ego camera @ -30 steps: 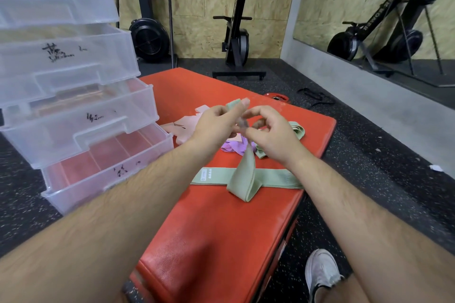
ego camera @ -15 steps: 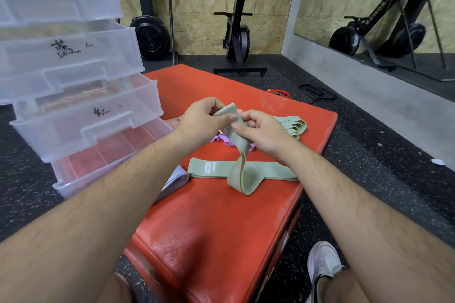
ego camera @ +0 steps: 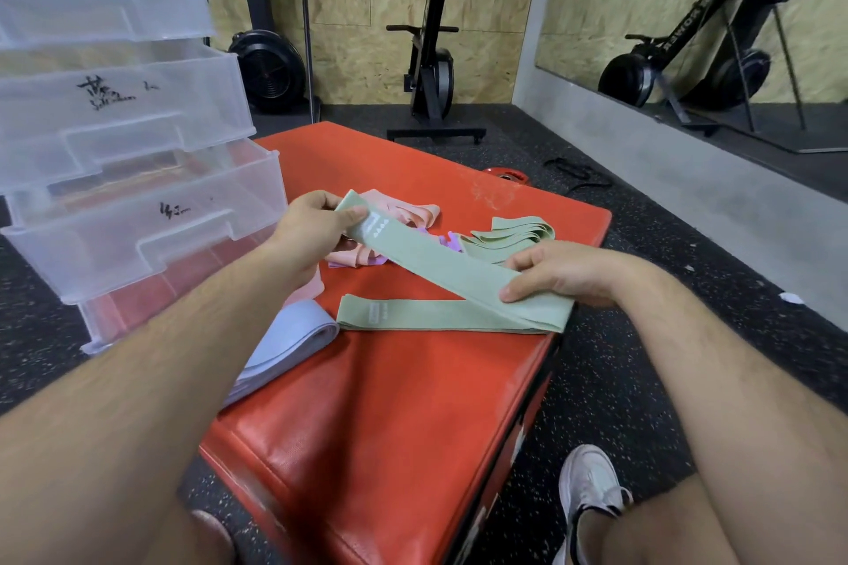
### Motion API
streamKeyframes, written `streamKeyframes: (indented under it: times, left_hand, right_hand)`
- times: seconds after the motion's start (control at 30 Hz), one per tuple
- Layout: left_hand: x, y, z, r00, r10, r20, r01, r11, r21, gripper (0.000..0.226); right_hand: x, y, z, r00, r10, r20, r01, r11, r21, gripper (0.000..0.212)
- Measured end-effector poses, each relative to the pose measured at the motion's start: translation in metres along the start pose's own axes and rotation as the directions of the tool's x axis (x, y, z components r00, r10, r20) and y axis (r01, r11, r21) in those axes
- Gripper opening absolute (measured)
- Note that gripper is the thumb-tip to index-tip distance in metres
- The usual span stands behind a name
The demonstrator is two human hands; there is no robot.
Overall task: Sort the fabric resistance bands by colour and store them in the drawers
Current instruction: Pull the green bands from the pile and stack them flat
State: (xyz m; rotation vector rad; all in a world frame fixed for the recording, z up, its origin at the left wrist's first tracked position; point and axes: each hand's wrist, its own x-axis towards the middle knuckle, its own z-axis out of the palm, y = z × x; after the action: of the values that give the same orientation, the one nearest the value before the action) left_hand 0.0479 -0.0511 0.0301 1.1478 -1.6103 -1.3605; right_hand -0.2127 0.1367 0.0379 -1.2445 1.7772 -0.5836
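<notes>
A green fabric band [ego camera: 426,252] is stretched flat between my hands above the red padded box [ego camera: 390,404]. My left hand [ego camera: 312,229] pinches its far left end. My right hand [ego camera: 560,271] pinches its near right end. A second green band [ego camera: 440,314] lies flat on the box under it. More green bands [ego camera: 514,236] lie folded further back. Pink bands [ego camera: 404,213] and a purple one [ego camera: 452,241] lie behind the held band. A lilac band [ego camera: 293,339] lies by my left forearm. Clear plastic drawers [ego camera: 137,216] stand stacked at the left.
The drawers are pulled out in steps, with handwritten labels. The box's right edge drops to the black rubber floor. My shoe [ego camera: 587,486] is beside the box. A red weight plate [ego camera: 509,175] lies behind the box. Gym machines stand by the wooden wall.
My hands have moved apart, pulling the hanging green band out flat and diagonal. The view has shifted, and the lilac band and pink bands have come into sight.
</notes>
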Motion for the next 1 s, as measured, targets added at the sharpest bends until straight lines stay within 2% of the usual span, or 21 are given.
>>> streamKeyframes:
  times: [0.03,0.13,0.23,0.3,0.4,0.47,0.57,0.7,0.83,0.93,1.0]
  left_hand:
    - [0.001,-0.001,0.0,1.0,-0.009,0.01,0.009,1.0,0.0,0.014]
    - [0.004,-0.006,0.0,0.996,-0.033,0.08,0.03,0.999,0.038,0.02]
    - [0.004,-0.014,0.003,0.99,-0.037,0.134,0.011,0.982,0.19,0.026]
    - [0.004,-0.021,0.007,0.991,-0.007,0.136,-0.035,0.952,0.304,0.02]
    - [0.001,-0.025,0.013,0.984,0.071,0.164,-0.155,0.792,0.591,0.015]
    - [-0.002,-0.027,0.017,0.978,0.061,0.199,-0.183,0.707,0.683,0.015]
    - [-0.005,-0.029,0.019,0.97,0.027,0.241,-0.203,0.638,0.743,0.012]
    - [-0.003,-0.032,0.02,0.967,0.007,0.256,-0.203,0.635,0.746,0.014]
    - [-0.001,-0.041,0.017,0.953,-0.041,0.299,-0.22,0.584,0.782,0.012]
    - [0.003,-0.047,0.016,0.93,-0.014,0.367,-0.318,0.469,0.824,0.017]
    - [0.002,-0.047,0.017,0.886,-0.031,0.462,-0.406,0.427,0.808,0.035]
  right_hand:
    - [-0.001,0.004,-0.003,0.999,0.014,-0.032,-0.015,1.0,-0.013,0.053]
    - [0.001,0.018,-0.014,0.983,0.02,-0.184,-0.019,1.0,0.008,0.04]
    - [0.007,0.029,-0.016,0.952,0.039,-0.303,-0.025,0.998,0.049,0.021]
    - [0.012,0.035,-0.013,0.946,0.047,-0.319,-0.048,0.999,0.005,0.024]
    - [0.019,0.038,-0.007,0.947,0.018,-0.321,-0.046,0.996,-0.078,0.026]
    - [0.022,0.039,-0.004,0.946,-0.015,-0.323,-0.033,0.989,-0.145,0.025]
    - [0.026,0.041,-0.005,0.946,-0.041,-0.322,-0.033,0.975,-0.22,0.028]
    - [0.031,0.046,-0.008,0.95,-0.041,-0.309,-0.049,0.96,-0.276,0.028]
    - [0.032,0.051,-0.007,0.957,-0.028,-0.288,-0.07,0.943,-0.324,0.026]
    - [0.031,0.053,-0.007,0.958,-0.026,-0.286,-0.084,0.928,-0.363,0.038]
    - [0.028,0.054,-0.007,0.97,-0.016,-0.242,-0.073,0.932,-0.354,0.053]
